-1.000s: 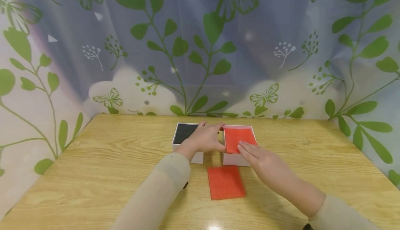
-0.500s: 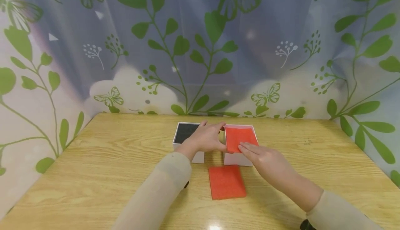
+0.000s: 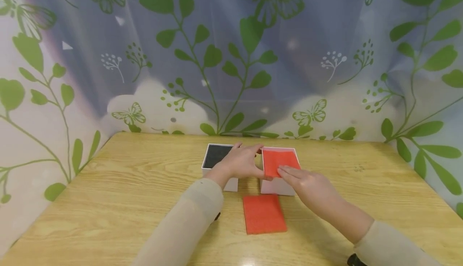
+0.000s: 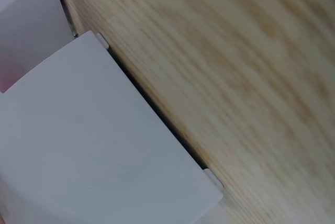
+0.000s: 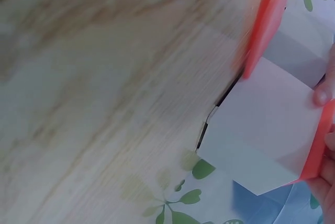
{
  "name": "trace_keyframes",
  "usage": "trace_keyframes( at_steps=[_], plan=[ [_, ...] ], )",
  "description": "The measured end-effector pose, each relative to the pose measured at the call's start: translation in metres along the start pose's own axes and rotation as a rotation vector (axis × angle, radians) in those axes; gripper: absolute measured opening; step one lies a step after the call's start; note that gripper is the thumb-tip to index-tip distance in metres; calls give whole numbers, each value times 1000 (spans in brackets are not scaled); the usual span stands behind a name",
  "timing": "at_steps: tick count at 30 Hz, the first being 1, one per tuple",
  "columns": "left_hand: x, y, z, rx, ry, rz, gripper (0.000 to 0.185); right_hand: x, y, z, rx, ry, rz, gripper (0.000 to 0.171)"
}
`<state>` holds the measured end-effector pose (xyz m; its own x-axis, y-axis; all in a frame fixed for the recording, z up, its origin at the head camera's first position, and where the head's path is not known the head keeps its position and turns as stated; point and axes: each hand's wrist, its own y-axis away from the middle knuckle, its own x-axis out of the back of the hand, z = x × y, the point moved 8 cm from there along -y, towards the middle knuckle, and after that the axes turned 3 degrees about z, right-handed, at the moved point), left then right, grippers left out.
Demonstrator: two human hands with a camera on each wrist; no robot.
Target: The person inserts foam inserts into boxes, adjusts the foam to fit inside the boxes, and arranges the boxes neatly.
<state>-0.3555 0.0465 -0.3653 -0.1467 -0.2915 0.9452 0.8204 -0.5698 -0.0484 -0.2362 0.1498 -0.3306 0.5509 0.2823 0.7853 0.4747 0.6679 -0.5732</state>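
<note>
Both hands (image 3: 241,162) pinch the red sheet (image 3: 280,161) at its edges (table (image 3: 108,201) open around).

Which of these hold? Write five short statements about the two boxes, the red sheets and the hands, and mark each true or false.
1. Both hands hold a red sheet over the right white box. True: the left hand is at its left edge, the right hand at its near edge.
2. The left white box has a red inside. False: its inside is dark.
3. A second red sheet lies flat on the wooden table in front of the boxes. True.
4. The two boxes are stacked. False: they stand side by side.
5. The second red sheet lies inside the left box. False: it lies on the table.
</note>
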Motion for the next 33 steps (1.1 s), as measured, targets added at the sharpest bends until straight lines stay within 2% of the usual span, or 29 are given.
trace_keyframes(
  at_steps=[33],
  plan=[
    [0,1,-1,-2,15,-6,104,-12,-3,10,-61,-18,-68,51]
  ],
)
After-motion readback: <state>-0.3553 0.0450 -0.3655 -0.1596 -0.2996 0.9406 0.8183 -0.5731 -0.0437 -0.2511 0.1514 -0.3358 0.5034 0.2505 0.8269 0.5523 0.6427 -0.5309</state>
